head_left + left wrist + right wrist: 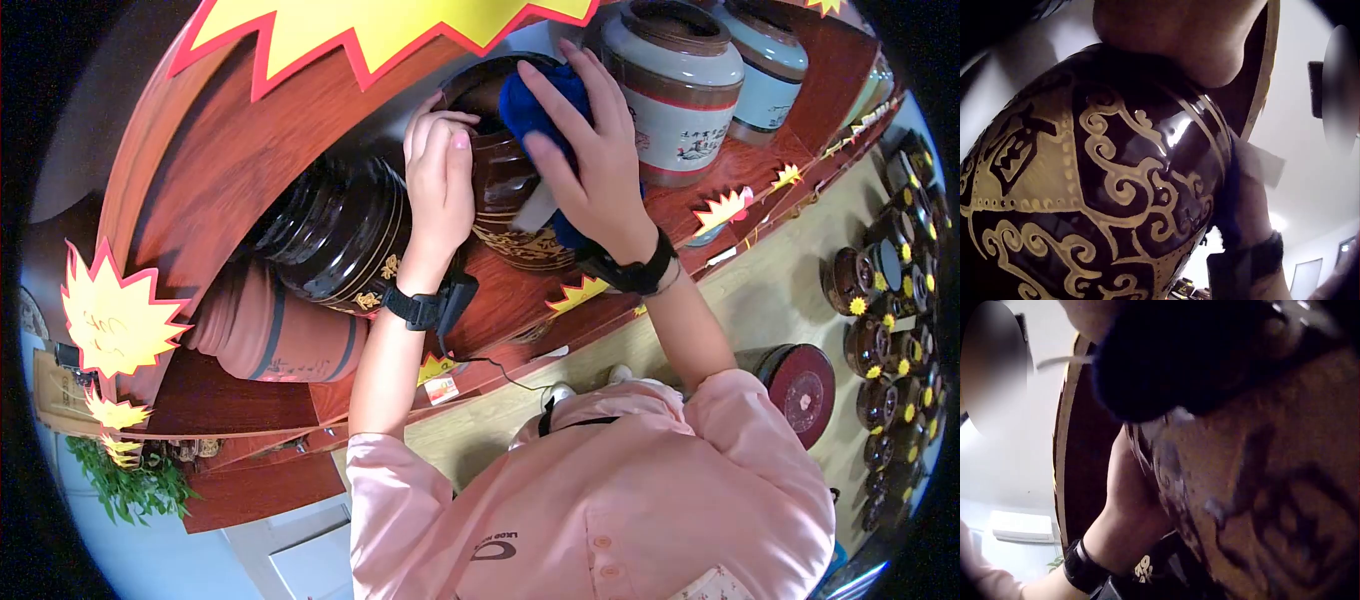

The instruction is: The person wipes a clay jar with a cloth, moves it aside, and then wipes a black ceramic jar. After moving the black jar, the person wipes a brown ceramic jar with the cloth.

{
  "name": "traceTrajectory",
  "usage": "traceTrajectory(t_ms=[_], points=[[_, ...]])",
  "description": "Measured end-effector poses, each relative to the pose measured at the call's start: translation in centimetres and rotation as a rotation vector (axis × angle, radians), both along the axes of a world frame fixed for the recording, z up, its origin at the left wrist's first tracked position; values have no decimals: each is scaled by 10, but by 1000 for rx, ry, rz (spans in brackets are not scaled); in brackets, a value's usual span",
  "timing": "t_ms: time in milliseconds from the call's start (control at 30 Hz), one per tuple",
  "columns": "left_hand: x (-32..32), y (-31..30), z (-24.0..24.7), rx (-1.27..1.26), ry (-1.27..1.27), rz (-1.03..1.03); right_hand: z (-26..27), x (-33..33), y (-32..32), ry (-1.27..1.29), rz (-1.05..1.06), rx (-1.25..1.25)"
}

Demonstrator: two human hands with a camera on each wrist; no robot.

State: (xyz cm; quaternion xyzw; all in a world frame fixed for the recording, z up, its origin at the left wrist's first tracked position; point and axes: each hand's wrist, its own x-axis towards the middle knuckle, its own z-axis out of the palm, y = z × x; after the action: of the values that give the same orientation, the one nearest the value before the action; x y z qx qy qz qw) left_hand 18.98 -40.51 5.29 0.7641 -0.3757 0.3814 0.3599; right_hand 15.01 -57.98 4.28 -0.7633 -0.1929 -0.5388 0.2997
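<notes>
A dark brown jar (pixel 510 205) with gold scrollwork (pixel 1116 187) stands on a red-brown wooden shelf (pixel 720 165). My left hand (pixel 440 170) grips the jar's left shoulder, fingers curled over near the rim; its palm (pixel 1179 37) lies against the glaze. My right hand (pixel 590 160) presses a blue cloth (pixel 545 100) on the jar's upper right side with straight, spread fingers. In the right wrist view the cloth (pixel 1179 356) fills the top above the jar wall (pixel 1260 506), with the left hand (pixel 1129 506) beyond it. The jar's mouth is mostly hidden.
A black ribbed jar (pixel 340 230) and a terracotta jar (pixel 270 335) sit left of the brown one; two grey-white jars (pixel 675 90) stand to its right. Yellow starburst tags (pixel 120 315) hang on the shelves. Several small jars (pixel 880 330) and a red-lidded pot (pixel 800 385) stand on the floor.
</notes>
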Motion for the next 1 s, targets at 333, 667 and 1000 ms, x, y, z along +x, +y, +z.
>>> traceTrajectory(t_ms=[333, 667, 1000], points=[[2, -4, -3, -20, -7, -12, -10, -22, -35, 175, 246, -218], [0, -4, -1, -20, 6, -9, -71, -10, -18, 219, 226, 246], [0, -3, -2, 35, 24, 19, -180, -22, -23, 642, 522, 760]])
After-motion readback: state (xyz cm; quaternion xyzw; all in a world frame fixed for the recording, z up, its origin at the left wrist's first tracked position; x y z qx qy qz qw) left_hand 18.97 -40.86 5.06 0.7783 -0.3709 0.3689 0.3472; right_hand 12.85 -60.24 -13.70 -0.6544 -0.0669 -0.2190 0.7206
